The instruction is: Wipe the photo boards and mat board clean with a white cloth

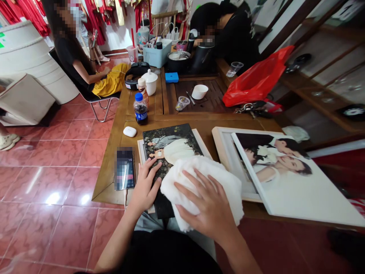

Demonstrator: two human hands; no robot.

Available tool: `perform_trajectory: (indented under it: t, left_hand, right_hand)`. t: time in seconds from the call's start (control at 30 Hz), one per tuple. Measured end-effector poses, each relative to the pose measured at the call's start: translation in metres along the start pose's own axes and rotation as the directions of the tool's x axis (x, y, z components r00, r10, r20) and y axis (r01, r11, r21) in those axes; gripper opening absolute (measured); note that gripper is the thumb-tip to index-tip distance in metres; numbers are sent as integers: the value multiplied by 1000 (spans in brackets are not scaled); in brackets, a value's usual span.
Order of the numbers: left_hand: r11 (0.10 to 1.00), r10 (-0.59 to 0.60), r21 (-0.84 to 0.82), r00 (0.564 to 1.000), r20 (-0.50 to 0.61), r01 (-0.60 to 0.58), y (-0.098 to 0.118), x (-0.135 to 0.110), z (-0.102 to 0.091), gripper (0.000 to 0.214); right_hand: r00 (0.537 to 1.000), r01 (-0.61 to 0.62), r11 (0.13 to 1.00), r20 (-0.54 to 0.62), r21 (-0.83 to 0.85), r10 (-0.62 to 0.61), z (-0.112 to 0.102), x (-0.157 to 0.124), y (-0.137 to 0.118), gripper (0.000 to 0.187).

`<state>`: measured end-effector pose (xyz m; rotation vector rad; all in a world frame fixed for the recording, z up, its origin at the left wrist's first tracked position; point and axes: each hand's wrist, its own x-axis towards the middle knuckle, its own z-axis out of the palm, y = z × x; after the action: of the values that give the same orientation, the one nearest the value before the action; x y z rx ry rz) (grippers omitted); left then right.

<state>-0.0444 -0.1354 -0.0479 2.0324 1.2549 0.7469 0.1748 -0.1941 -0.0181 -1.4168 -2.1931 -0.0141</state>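
Note:
A dark framed wedding photo (171, 146) lies on the wooden table (114, 152) in front of me, on top of a lighter frame. My left hand (145, 186) rests flat on the photo's left edge, fingers spread. My right hand (209, 203) presses a white cloth (199, 175) down on the photo's lower right part, fingers stretched out over it.
A phone (124, 168) and a white earbud case (129, 131) lie left of the photo. Two larger framed portraits (285, 171) overlap at the right. Behind them are bottles (140, 109), cups, a tea tray, a red plastic bag (256, 80). Two people sit at the far end.

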Motion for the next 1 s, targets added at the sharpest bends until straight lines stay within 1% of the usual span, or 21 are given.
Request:
perform_trajectory:
  t: [0.07,0.13,0.23,0.33,0.43,0.53,0.63,0.73,0.8,0.9,1.0]
  left_hand:
    - [1000,5,-5,1000,-4,-5,0,0,0,44]
    - [1000,6,-6,1000,-7,-6,0,0,0,44]
    - [1000,-1,-11,1000,-4,1,1,1,-1,44]
    - [1000,-5,-13,1000,1,5,1,1,-1,44]
    - [1000,-7,-7,1000,3,7,2,1,-1,44]
    - [1000,-6,-14,1000,3,6,2,0,-1,44]
    - [1000,-4,-22,1000,-1,4,1,0,0,44]
    - [1000,11,-28,1000,-12,-11,-1,0,0,43]
    - [999,22,-38,1000,-13,-23,-2,1,0,43]
    - [999,25,-36,1000,-15,-25,-2,1,0,43]
    - [1000,9,-27,1000,-10,-10,-1,1,0,44]
  right_hand:
    - [1000,14,999,-7,40,-14,1,0,-6,37]
    - [1000,19,998,-13,55,-18,0,-2,-6,36]
    - [1000,0,1000,-27,23,1,-2,-6,6,36]
    - [998,-21,998,-65,-54,18,-6,-12,22,38]
    - [997,-35,996,-79,-87,28,-10,-15,29,39]
    - [999,-8,998,-46,-57,6,-12,-15,20,37]
    - [999,46,999,-17,21,-46,-9,-14,-1,36]
    - [997,81,991,-15,110,-79,-2,-12,-23,37]
    - [996,92,987,-19,134,-90,1,-11,-33,37]
    - [996,86,986,-23,145,-84,1,-12,-33,36]
    - [998,55,992,-29,118,-52,-3,-16,-17,36]
